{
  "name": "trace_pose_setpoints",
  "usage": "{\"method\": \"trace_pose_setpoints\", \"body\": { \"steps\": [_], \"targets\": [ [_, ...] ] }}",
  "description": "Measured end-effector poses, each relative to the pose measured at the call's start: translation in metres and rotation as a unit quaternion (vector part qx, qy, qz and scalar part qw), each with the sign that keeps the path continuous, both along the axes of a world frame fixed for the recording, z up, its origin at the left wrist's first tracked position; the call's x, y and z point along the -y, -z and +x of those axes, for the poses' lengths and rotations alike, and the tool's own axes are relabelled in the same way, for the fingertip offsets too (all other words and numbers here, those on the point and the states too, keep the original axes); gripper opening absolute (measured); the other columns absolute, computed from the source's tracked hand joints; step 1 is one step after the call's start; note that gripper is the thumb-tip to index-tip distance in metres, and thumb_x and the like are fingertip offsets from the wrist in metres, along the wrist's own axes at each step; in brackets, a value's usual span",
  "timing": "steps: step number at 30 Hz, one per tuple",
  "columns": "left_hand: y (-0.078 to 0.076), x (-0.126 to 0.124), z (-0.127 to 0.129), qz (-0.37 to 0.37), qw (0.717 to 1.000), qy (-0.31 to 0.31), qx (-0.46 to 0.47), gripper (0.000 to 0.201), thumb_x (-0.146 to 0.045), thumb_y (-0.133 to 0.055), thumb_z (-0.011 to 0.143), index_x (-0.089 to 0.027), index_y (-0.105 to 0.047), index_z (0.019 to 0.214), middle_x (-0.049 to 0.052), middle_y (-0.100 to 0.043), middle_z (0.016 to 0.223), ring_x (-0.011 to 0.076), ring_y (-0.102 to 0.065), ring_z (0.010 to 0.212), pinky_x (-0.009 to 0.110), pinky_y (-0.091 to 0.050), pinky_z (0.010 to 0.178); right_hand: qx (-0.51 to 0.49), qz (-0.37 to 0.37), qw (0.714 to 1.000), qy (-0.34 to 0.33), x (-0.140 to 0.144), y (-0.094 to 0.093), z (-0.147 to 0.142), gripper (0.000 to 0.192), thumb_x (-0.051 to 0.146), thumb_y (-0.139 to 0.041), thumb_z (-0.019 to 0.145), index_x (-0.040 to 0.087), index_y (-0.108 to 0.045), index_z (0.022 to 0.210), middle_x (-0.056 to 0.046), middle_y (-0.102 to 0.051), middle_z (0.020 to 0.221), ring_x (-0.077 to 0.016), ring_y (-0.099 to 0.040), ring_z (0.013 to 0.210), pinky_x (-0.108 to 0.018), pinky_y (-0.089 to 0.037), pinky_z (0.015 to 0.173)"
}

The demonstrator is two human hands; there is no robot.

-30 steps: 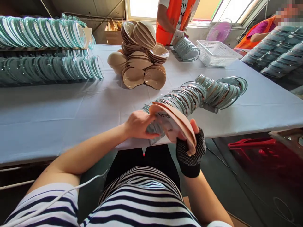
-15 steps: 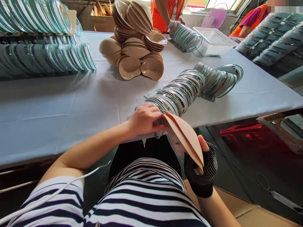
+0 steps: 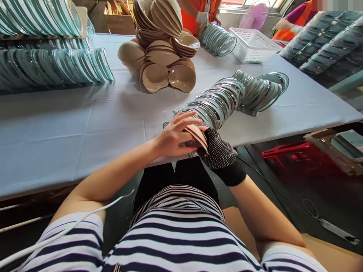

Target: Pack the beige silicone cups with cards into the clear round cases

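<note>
Both hands press one beige pad against the near end of a row of clear shells at the worktop (image 3: 85, 124) edge.

The left hand (image 3: 172, 138), bare, lies flat with fingers spread on the beige pad (image 3: 197, 135); the gloved right hand (image 3: 218, 153) pinches its other edge, each grip grasping it, probably to seat it squarely. Just beyond the grip, one curved row of clear shells (image 3: 227, 99) leans away. Farther off sits one heap of beige cups (image 3: 164, 49), too many to count. Left, two racks of shells (image 3: 53, 68); beyond, one white basket (image 3: 252, 45) and two co-workers.
</note>
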State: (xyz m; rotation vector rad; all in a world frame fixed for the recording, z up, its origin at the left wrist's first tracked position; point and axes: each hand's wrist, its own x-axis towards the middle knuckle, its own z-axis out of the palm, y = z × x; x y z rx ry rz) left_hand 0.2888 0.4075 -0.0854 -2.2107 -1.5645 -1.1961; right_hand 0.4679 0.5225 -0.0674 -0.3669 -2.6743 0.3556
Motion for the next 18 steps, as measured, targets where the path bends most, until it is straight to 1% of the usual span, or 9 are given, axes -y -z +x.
{"method": "trace_pose_setpoints", "body": {
  "steps": [2, 3, 4, 6, 8, 10, 13, 15, 18],
  "targets": [
    [0.002, 0.003, -0.01, 0.019, 0.999, 0.022, 0.035, 0.014, -0.04, -0.072, 0.083, -0.027, -0.073, 0.089, 0.007, -0.061, 0.133, 0.0306, -0.05, 0.134, 0.059, -0.03, 0.119, 0.017, 0.007, 0.998, 0.053, 0.004, 0.0, 0.012, 0.05, 0.039, -0.061, 0.084, 0.019, -0.054, 0.129, -0.011, -0.072, 0.111, -0.0248, -0.071, 0.084, -0.034, -0.056, 0.069],
    [0.004, 0.003, -0.015, 0.024, 0.997, 0.018, 0.066, 0.019, -0.043, -0.07, 0.085, -0.028, -0.072, 0.097, 0.007, -0.061, 0.135, 0.0298, -0.052, 0.133, 0.058, -0.03, 0.119, 0.023, 0.018, 0.997, 0.075, 0.007, 0.0, 0.021, 0.046, 0.041, -0.062, 0.084, 0.019, -0.057, 0.124, -0.009, -0.074, 0.102, -0.0234, -0.07, 0.075, -0.032, -0.054, 0.062],
    [0.005, 0.002, -0.02, 0.02, 0.994, 0.003, 0.103, 0.03, -0.048, -0.07, 0.085, -0.028, -0.07, 0.108, 0.009, -0.058, 0.139, 0.03, -0.052, 0.133, 0.057, -0.031, 0.119, 0.022, 0.033, 0.995, 0.094, 0.01, 0.001, 0.029, 0.04, 0.041, -0.06, 0.085, 0.019, -0.06, 0.118, -0.007, -0.075, 0.095, -0.0223, -0.07, 0.071, -0.03, -0.052, 0.06],
    [0.006, 0.0, -0.029, -0.036, 0.984, -0.031, 0.173, 0.062, -0.062, -0.067, 0.082, -0.028, -0.058, 0.133, 0.012, -0.05, 0.149, 0.0326, -0.045, 0.139, 0.055, -0.034, 0.118, 0.005, 0.061, 0.992, 0.112, 0.014, 0.003, 0.041, 0.03, 0.039, -0.054, 0.09, 0.018, -0.065, 0.109, -0.007, -0.076, 0.091, -0.0222, -0.071, 0.073, -0.029, -0.051, 0.062],
    [0.007, -0.004, -0.033, -0.131, 0.968, -0.034, 0.21, 0.082, -0.071, -0.064, 0.08, -0.027, -0.047, 0.146, 0.014, -0.041, 0.156, 0.0348, -0.038, 0.144, 0.054, -0.035, 0.117, -0.017, 0.068, 0.991, 0.114, 0.013, 0.006, 0.041, 0.03, 0.035, -0.048, 0.093, 0.017, -0.068, 0.106, -0.009, -0.077, 0.095, -0.0229, -0.072, 0.078, -0.03, -0.053, 0.066],
    [0.006, -0.006, -0.034, -0.196, 0.955, -0.02, 0.224, 0.081, -0.071, -0.063, 0.08, -0.027, -0.047, 0.147, 0.013, -0.039, 0.158, 0.0351, -0.038, 0.144, 0.053, -0.034, 0.118, -0.021, 0.036, 0.993, 0.106, 0.007, 0.01, 0.031, 0.029, 0.034, -0.047, 0.094, 0.018, -0.069, 0.105, -0.008, -0.077, 0.097, -0.0228, -0.073, 0.08, -0.031, -0.054, 0.069],
    [0.004, -0.006, -0.033, -0.206, 0.948, -0.029, 0.241, 0.077, -0.068, -0.068, 0.078, -0.03, -0.052, 0.144, 0.011, -0.039, 0.158, 0.0347, -0.038, 0.144, 0.052, -0.032, 0.118, -0.01, -0.001, 0.996, 0.089, -0.003, 0.017, 0.013, 0.029, 0.033, -0.046, 0.095, 0.02, -0.069, 0.107, -0.008, -0.077, 0.098, -0.0218, -0.073, 0.083, -0.029, -0.055, 0.071],
    [0.003, -0.005, -0.032, -0.201, 0.946, -0.038, 0.25, 0.076, -0.068, -0.068, 0.078, -0.03, -0.054, 0.142, 0.011, -0.039, 0.157, 0.0345, -0.038, 0.144, 0.052, -0.032, 0.118, -0.002, 0.019, 0.996, 0.085, -0.006, 0.019, 0.009, 0.031, 0.032, -0.044, 0.097, 0.02, -0.07, 0.11, -0.009, -0.077, 0.099, -0.0219, -0.073, 0.084, -0.029, -0.054, 0.07],
    [0.003, -0.004, -0.03, -0.202, 0.947, -0.04, 0.246, 0.077, -0.068, -0.069, 0.078, -0.03, -0.054, 0.143, 0.011, -0.038, 0.159, 0.0356, -0.037, 0.144, 0.052, -0.032, 0.118, -0.01, 0.062, 0.995, 0.079, -0.002, 0.018, 0.016, 0.032, 0.028, -0.044, 0.097, 0.02, -0.07, 0.115, -0.008, -0.077, 0.103, -0.0214, -0.073, 0.084, -0.028, -0.053, 0.069]
  ]
}}
